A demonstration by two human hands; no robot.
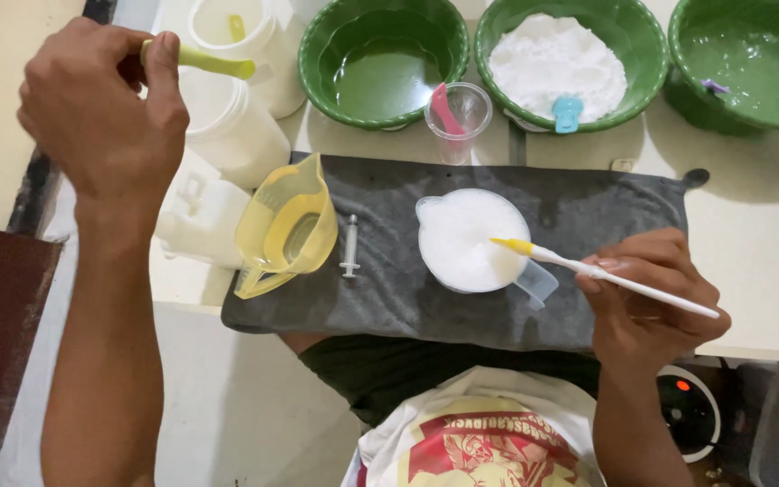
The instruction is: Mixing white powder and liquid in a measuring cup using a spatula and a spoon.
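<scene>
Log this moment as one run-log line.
left hand: holds green spoon | right hand: holds spatula over white jug | yellow jug, syringe: on grey mat

My arms are bare to above the elbow; no rings, watch or gloves on my hands (101, 108). I wear a white shirt (480, 442) with a red-and-yellow print, over dark trousers.

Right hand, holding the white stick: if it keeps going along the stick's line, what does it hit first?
The right hand points its stick up-left; the yellow tip already sits over the white-filled cup, so that comes first. Height above the filling is unclear.
</scene>
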